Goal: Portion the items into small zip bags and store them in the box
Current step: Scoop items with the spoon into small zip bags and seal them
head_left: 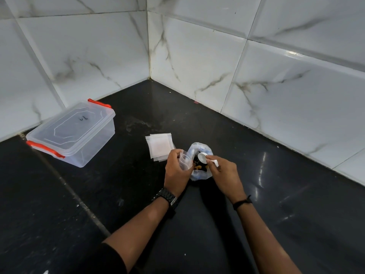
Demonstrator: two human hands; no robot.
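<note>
A black stone counter runs into a corner of white marbled tiles. The left hand (176,168) pinches a small clear zip bag (185,160) open beside the rolled-down plastic bag of brown pieces (199,167). The right hand (222,173) grips a white plastic scoop (203,156) over it. A tilted scoop could spill pieces past the narrow mouth. The lidded clear box with orange clips (72,133) sits well apart, left.
</note>
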